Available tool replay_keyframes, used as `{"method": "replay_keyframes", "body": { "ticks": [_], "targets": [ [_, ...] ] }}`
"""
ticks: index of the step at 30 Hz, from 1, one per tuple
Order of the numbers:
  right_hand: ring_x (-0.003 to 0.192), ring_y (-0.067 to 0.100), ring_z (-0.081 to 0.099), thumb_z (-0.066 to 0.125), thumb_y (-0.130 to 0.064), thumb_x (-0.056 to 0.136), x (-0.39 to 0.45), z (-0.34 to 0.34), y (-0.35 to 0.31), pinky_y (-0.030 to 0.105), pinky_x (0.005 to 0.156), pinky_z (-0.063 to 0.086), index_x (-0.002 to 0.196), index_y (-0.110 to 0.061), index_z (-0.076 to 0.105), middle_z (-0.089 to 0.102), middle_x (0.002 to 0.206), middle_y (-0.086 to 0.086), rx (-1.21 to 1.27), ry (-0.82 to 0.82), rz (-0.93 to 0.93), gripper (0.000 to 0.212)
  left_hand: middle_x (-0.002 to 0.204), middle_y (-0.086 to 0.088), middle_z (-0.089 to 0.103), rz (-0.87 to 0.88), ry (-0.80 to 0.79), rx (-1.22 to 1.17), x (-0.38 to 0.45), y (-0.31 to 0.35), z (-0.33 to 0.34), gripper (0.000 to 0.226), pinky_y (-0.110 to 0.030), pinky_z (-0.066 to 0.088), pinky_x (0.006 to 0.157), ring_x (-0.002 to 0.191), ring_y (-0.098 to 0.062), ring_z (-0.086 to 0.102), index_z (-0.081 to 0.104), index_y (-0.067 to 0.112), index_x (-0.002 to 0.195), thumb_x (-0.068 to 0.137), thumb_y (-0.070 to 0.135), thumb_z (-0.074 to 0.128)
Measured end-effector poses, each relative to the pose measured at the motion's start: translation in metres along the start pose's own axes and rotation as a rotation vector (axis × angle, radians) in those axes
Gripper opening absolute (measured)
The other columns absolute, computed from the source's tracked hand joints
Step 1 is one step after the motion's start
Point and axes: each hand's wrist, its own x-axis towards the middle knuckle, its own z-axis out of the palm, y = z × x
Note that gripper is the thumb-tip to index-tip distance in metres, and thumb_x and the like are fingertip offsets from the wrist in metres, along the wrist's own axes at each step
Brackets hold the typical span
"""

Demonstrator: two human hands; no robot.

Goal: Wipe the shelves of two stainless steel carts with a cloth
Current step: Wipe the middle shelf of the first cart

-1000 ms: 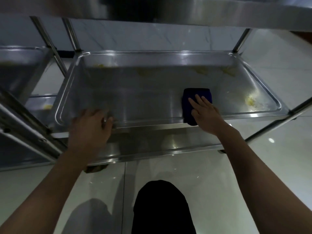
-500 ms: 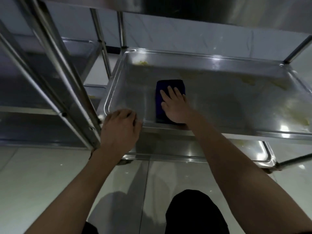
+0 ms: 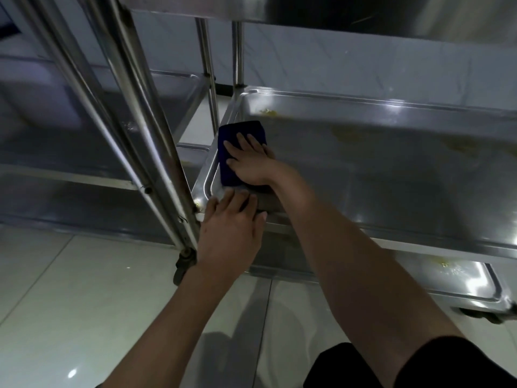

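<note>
Head view. The folded dark blue cloth (image 3: 241, 152) lies flat in the near-left corner of the middle shelf of the stainless steel cart (image 3: 391, 169), its long axis running from the near rim toward the far rim. The right hand (image 3: 251, 161) lies directly on top of the cloth, fingers straight and spread, palm pressing down; nothing is gripped. The left hand (image 3: 232, 219) sits just nearer, on the shelf's front rim beside the corner post, fingers laid over the edge in a loose hold. Cloth is thus under the right hand and just beyond the left.

Yellowish residue (image 3: 268, 111) shows along the far-left rim, ahead of the cloth along its long axis; further smears (image 3: 458, 148) lie to the right. Judgement: the coming stroke likely runs forward or rightward, led by the right hand. A second steel cart (image 3: 84, 152) stands just left.
</note>
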Motion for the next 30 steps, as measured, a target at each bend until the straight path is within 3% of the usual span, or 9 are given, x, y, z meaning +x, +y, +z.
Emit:
{"method": "replay_keyframes", "body": {
  "ticks": [8,14,16,18,21,24,27,30],
  "targets": [
    [0.154,0.021,-0.007,0.020,-0.040,0.107,-0.015,-0.001,0.025,0.043,0.123,0.000,0.160,-0.031,0.006,-0.005,0.168,0.000,-0.004,0.083,-0.037,0.056,0.131,-0.003,0.059,-0.025,0.026,-0.026,0.000,0.003,0.001,0.042,-0.047,0.031,0.111,0.127,-0.025,0.053,0.062,0.017,0.127,0.100,0.042,0.040],
    [0.154,0.019,-0.005,0.018,-0.041,0.107,-0.074,-0.011,0.121,0.042,0.122,0.003,0.159,-0.034,0.010,-0.002,0.168,-0.002,-0.010,0.150,0.130,0.054,0.121,-0.009,0.063,-0.075,0.061,-0.028,0.000,0.010,0.000,0.032,-0.046,0.038,0.102,0.113,-0.032,0.060,0.069,0.013,0.114,0.096,0.035,0.053],
    [0.154,0.018,-0.007,0.016,-0.042,0.107,-0.100,-0.013,0.152,0.042,0.122,0.002,0.159,-0.035,0.007,-0.004,0.168,-0.003,-0.008,0.155,0.175,0.054,0.115,-0.010,0.063,-0.115,0.018,-0.062,0.009,0.024,-0.004,0.027,-0.047,0.044,0.098,0.106,-0.036,0.060,0.068,0.017,0.105,0.092,0.037,0.054],
    [0.154,0.018,-0.008,0.016,-0.043,0.107,-0.124,-0.013,0.181,0.042,0.122,0.001,0.159,-0.036,0.005,-0.005,0.168,-0.004,-0.006,0.172,0.214,0.053,0.112,-0.005,0.061,-0.049,-0.069,-0.090,0.022,0.048,-0.006,0.021,-0.045,0.046,0.095,0.107,-0.031,0.055,0.064,0.025,0.101,0.093,0.042,0.055],
    [0.154,0.018,-0.007,0.018,-0.042,0.108,-0.160,-0.015,0.217,0.041,0.122,0.002,0.159,-0.035,0.005,-0.005,0.168,-0.004,-0.008,0.198,0.293,0.053,0.120,0.000,0.058,0.076,-0.113,-0.129,0.044,0.097,-0.006,0.024,-0.046,0.045,0.097,0.116,-0.027,0.052,0.062,0.028,0.106,0.095,0.047,0.051],
    [0.155,0.022,-0.005,0.021,-0.039,0.109,-0.197,-0.018,0.249,0.044,0.122,0.005,0.160,-0.031,0.008,-0.001,0.168,-0.001,-0.017,0.232,0.363,0.053,0.127,-0.002,0.059,0.084,-0.127,-0.096,0.063,0.130,0.000,0.033,-0.049,0.045,0.101,0.122,-0.031,0.051,0.065,0.029,0.113,0.093,0.050,0.050],
    [0.155,0.025,0.002,0.031,-0.034,0.108,-0.234,-0.023,0.279,0.047,0.124,0.006,0.159,-0.026,0.018,0.007,0.168,0.003,0.028,0.302,0.443,0.053,0.129,0.000,0.056,0.063,-0.195,-0.044,0.067,0.136,0.012,0.038,-0.050,0.045,0.100,0.124,-0.031,0.048,0.062,0.034,0.119,0.092,0.055,0.047],
    [0.154,0.026,0.004,0.034,-0.032,0.108,-0.260,-0.026,0.303,0.050,0.124,0.009,0.159,-0.024,0.020,0.009,0.168,0.004,0.034,0.322,0.512,0.053,0.132,0.004,0.054,0.067,-0.163,-0.034,0.062,0.135,0.015,0.041,-0.052,0.041,0.101,0.127,-0.027,0.046,0.058,0.038,0.124,0.091,0.058,0.045]
  ]
}}
